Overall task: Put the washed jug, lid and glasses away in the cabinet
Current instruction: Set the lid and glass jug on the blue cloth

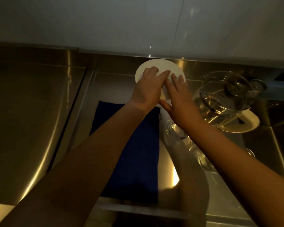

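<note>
Both hands on white round lid (159,69), frame centre: left hand (147,89) and right hand (179,99) grasping it over steel drainboard (105,82). Glass jug (226,95) right, glasses (175,133) below. Step: collecting lid. Next: lift toward cabinet, unseen.

Beyond your fingertips you have a pale glossy wall (121,22) with one thin vertical seam (179,30) up and to the right of them, carrying small bright reflections. Below and around your fingers lies a brushed steel counter (31,112) in dim yellowish light, with a recessed steel basin (115,82) directly under them. A dark blue cloth (138,153) lies flat in that recess, on the near side of your fingers.
</note>
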`<state>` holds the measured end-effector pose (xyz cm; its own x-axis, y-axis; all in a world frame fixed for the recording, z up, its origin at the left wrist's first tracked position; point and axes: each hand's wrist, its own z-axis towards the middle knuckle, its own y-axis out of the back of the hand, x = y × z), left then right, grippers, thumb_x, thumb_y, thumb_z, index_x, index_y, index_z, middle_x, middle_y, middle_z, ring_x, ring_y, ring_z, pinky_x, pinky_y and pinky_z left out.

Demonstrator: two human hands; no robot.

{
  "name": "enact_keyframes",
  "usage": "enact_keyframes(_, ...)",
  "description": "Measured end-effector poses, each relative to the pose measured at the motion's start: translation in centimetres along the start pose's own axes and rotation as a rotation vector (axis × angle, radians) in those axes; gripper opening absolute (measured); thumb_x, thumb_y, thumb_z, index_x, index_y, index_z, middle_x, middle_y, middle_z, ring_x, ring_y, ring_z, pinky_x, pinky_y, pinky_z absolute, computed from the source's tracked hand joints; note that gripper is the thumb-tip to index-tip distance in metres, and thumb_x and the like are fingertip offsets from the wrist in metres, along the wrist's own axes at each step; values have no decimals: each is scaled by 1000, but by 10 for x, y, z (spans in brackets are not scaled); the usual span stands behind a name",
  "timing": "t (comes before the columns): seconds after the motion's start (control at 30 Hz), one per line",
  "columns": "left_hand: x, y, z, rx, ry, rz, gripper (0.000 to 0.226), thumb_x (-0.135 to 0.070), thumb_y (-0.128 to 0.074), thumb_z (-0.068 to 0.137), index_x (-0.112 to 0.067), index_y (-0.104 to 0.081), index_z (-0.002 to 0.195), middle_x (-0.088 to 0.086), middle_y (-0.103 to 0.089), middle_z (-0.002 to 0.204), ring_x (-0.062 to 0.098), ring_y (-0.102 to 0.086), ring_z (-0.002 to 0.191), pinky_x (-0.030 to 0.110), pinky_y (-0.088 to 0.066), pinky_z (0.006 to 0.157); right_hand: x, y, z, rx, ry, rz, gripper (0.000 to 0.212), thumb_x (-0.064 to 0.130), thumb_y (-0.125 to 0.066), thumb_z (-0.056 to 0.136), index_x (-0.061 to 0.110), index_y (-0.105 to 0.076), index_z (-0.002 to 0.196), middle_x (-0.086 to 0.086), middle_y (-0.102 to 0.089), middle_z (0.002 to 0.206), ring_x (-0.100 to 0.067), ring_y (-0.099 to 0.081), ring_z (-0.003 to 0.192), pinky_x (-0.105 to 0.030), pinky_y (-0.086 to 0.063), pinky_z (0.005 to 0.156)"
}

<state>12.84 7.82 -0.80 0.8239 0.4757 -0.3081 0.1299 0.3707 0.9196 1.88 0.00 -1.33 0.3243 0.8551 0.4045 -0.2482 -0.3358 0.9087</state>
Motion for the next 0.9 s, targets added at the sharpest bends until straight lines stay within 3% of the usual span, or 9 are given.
enact_keyframes(0.2, 46, -15, -3, 103, 45, -3, 65, -18, -63, 86, -25, -32, 143, 10, -36, 139, 26, -30, 130, 40, -41, 96, 14, -39, 24, 81, -18, -18, 76, 44, -48, 93, 15, -8, 150, -11, -2, 158, -26, 7, 145, -39, 3, 114)
enact_keyframes(0.43, 79, -49, -2, 125, 19, -102, 63, -20, -68, 81, -15, -40, 136, 8, -43, 133, 22, -38, 122, 38, -43, 97, 18, -79, 48, 188, -54, -45, 84, 36, -54, 92, 10, 2, 149, -13, 5, 158, -27, 6, 144, -42, -11, 116)
enact_keyframes(0.63, 101, -79, 4, 153, 53, -133, 75, -19, -73, 77, -8, -33, 139, 9, -41, 139, 21, -34, 127, 33, -32, 105, 12, -102, 66, 270, -76, -95, 82, 38, -52, 92, 11, 0, 150, -15, 5, 157, -29, 1, 145, -41, -13, 116)
enact_keyframes(0.9, 119, -103, 11, 188, 110, -160, 78, -17, -77, 72, -7, -35, 138, 9, -41, 139, 21, -34, 128, 34, -35, 102, 4, -123, 85, 369, -141, -89, 86, 39, -55, 91, 16, 4, 150, -15, 7, 157, -30, 1, 145, -42, -14, 117)
